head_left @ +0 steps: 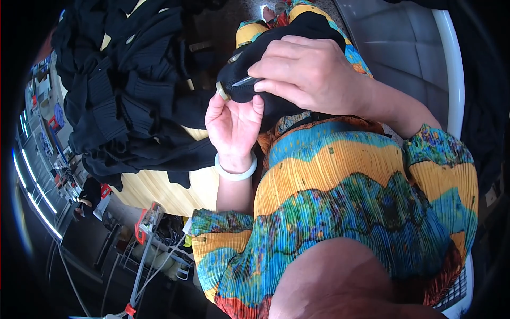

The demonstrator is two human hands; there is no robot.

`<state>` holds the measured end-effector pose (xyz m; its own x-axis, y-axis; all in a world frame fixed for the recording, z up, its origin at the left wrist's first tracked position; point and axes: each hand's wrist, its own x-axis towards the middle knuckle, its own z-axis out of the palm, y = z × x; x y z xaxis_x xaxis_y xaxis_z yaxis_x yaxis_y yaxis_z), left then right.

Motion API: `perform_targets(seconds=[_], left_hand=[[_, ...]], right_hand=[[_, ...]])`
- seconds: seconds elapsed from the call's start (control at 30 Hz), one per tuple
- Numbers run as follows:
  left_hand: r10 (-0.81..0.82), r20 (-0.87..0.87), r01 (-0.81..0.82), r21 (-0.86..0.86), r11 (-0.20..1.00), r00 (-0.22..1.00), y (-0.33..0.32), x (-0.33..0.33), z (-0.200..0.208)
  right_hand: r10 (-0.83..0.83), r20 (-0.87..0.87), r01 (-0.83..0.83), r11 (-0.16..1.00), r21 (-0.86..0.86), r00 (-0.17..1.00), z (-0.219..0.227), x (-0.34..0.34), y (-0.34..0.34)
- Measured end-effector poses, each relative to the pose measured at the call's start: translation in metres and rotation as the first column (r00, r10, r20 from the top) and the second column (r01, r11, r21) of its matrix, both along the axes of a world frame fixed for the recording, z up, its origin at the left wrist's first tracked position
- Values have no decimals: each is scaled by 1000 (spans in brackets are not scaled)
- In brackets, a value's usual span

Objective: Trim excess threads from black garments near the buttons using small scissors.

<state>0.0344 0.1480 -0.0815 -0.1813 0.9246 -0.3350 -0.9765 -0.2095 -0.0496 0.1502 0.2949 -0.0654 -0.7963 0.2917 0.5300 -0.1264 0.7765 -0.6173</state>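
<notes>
A black knit garment point(287, 109) lies over my lap, with a round, gold-rimmed button point(222, 91) at its edge. My left hand point(234, 125), palm up, grips this edge; the thumb presses against the button and most of the fingers are hidden under the cloth. From above, my right hand point(313, 69) pinches a small pointed metal tool point(243, 81), probably thread snips, its handle hidden in the fingers. The tip reaches the knit just beside the button. Another button point(236, 57) shows farther along the same edge.
Black knit garments point(133, 101) are heaped on a pale wooden table point(164, 189) at my left. Below it stand a metal stand with red clamps point(141, 226) and a wire basket point(180, 266). A grey surface with a white rim point(456, 69) rises at my right.
</notes>
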Motion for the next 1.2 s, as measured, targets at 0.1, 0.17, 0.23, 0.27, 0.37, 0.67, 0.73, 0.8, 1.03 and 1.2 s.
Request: perform_targets(seconds=[0.1, 0.17, 0.23, 0.27, 0.37, 0.67, 0.73, 0.8, 1.03, 1.2], left_hand=[[-4, 2, 4, 0, 1000, 1000, 1, 0, 0], [-1, 11, 1, -7, 1000, 1000, 2, 1, -1], [5, 18, -5, -16, 1000, 1000, 2, 0, 0], [-3, 27, 4, -37, 999, 1000, 2, -1, 1], [-41, -45, 37, -91, 995, 998, 5, -3, 5], [-518, -808, -62, -554, 830, 280, 25, -14, 28], [-574, -811, -12, -579, 815, 113, 27, -24, 24], [-589, -808, -33, -588, 808, -27, 28, -28, 12], [-607, -724, 158, -591, 791, 327, 8, -26, 4], [-508, -756, 194, -472, 860, 413, 8, -9, 31]], right_hand=[[16, 36, -16, 1000, -6, 999, 2, 1, 1], [-19, 15, 20, 1000, -15, 1000, -2, 0, -1], [-52, -9, 52, 998, -26, 999, -4, -1, -2], [-39, 0, 39, 995, -94, 999, -3, -1, -1], [-13, 48, 28, 944, -328, 999, -6, -1, -6], [238, -38, -91, 216, -972, 970, -19, -1, -3], [232, -41, -93, 214, -972, 972, -12, -2, 0], [225, -44, -86, 180, -980, 973, -2, 0, 7], [95, -130, -142, 133, -981, 987, -4, 5, 38], [-5, 21, 21, -20, -1000, 1000, 23, -6, 40]])
